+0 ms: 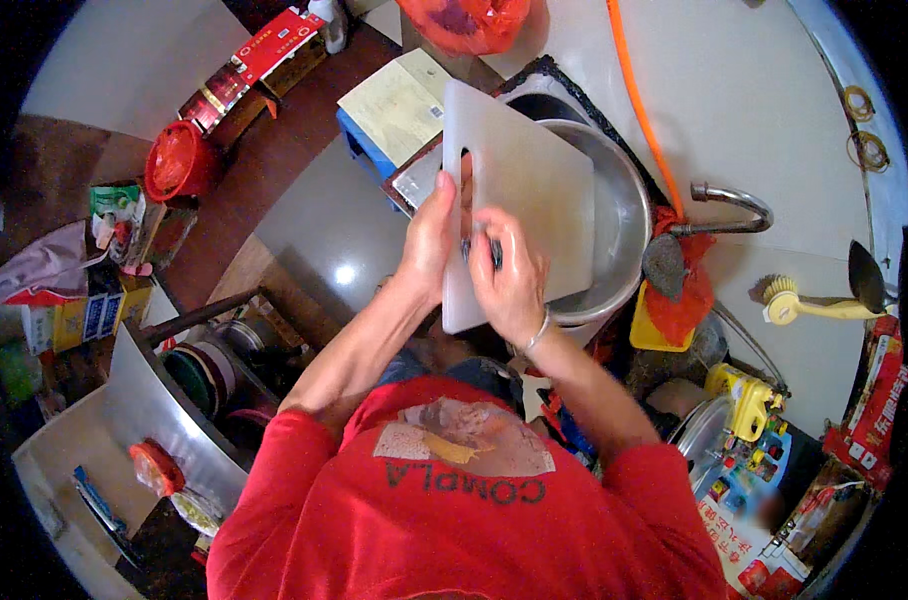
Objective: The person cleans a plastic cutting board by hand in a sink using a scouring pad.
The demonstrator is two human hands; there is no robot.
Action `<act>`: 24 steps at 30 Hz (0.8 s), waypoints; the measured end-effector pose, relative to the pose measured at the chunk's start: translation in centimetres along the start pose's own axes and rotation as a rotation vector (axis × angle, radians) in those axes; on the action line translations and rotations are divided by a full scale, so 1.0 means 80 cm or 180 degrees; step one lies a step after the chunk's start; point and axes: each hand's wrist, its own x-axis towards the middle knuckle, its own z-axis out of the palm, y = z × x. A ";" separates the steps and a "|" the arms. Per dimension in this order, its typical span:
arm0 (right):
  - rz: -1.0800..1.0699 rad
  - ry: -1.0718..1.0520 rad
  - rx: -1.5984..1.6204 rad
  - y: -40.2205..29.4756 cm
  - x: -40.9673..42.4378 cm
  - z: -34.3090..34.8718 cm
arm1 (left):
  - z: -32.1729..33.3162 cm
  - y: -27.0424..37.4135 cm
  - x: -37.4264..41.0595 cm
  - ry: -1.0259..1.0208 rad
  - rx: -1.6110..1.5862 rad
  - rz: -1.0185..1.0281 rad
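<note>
A white plastic cutting board [540, 169] is tilted over the left part of a round stainless steel basin [625, 225]. My left hand [430, 244] grips the board's near-left edge. Its thumb lies along that edge by the handle slot, and fingers behind the board show through the opening. My right hand [512, 281] is bent over the board's face beside the slot, fingers curled around a small dark, shiny object [496, 253]. Most of that object is hidden by the fingers, so its kind is unclear. A bracelet circles my right wrist.
A curved metal faucet [731, 210] and an orange hose [641, 112] are right of the basin. A yellow-handled brush [806, 306] hangs on the tiled wall. Left of the board, a pale carton [398, 105] rests on a blue stool [368, 154]. A red bucket [176, 161] stands farther left.
</note>
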 end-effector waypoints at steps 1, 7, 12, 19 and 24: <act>0.0032 0.0002 0.0106 -0.005 -0.011 -0.002 | -0.007 -0.002 0.000 -0.0019 0.0162 -0.0053; 0.0489 0.0453 -0.0245 0.104 0.127 0.054 | -0.030 -0.004 -0.013 -0.0201 0.0437 -0.0182; 0.0964 0.0400 -0.0192 0.170 0.091 0.044 | -0.073 0.012 0.002 -0.0062 0.0338 -0.0335; 0.0583 0.0202 -0.0904 0.108 -0.030 0.055 | -0.104 0.001 0.026 0.0376 0.0106 -0.0607; 0.0266 -0.0142 -0.0473 0.070 -0.016 0.089 | -0.124 -0.009 0.024 0.0519 0.0270 -0.0642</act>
